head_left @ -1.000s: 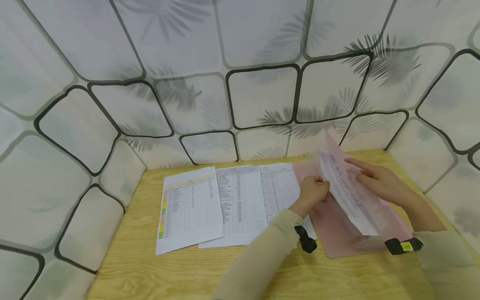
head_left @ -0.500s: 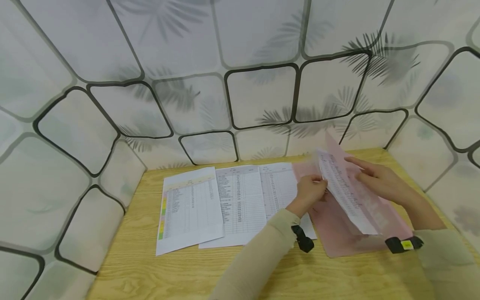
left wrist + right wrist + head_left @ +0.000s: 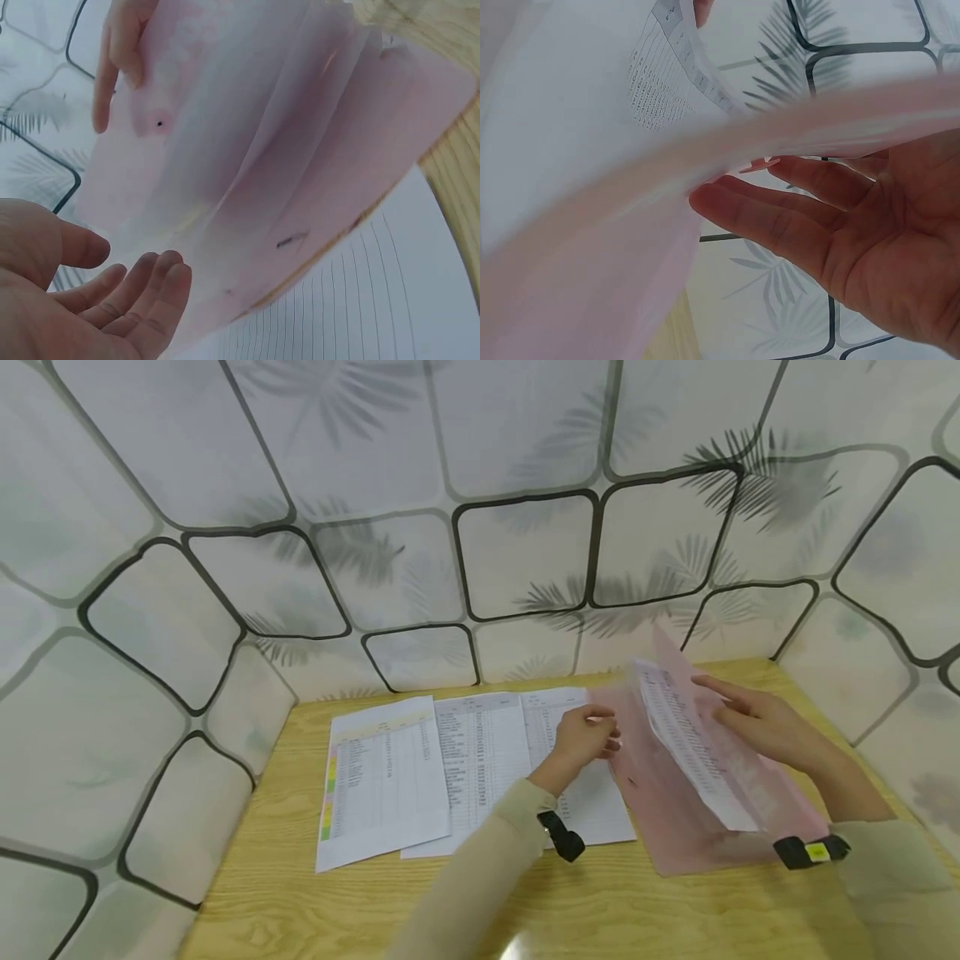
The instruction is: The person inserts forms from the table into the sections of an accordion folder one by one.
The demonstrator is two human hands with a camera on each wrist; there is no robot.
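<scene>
A pink translucent plastic document folder (image 3: 675, 853) lies opened at the right of the table, its cover flap (image 3: 112, 180) raised. My right hand (image 3: 772, 727) holds the flap near its edge; part of its grip is hidden by the flap in the right wrist view. A small snap button (image 3: 160, 124) shows on the flap. Tilted inside the folder stands a printed sheet (image 3: 686, 752). My left hand (image 3: 577, 743) hovers left of the folder, above the rightmost loose sheet (image 3: 600, 818). Its fingers are loosely bent and hold nothing.
Two more printed sheets, a left one with coloured row marks (image 3: 386, 802) and a middle one (image 3: 487, 760), overlap on the wooden table (image 3: 300, 910). Patterned cloth walls (image 3: 525, 560) enclose the table's back and sides.
My left hand has let go of the sheet in the folder and moved left, away from it. The right hand and the flap stay about where they were.
</scene>
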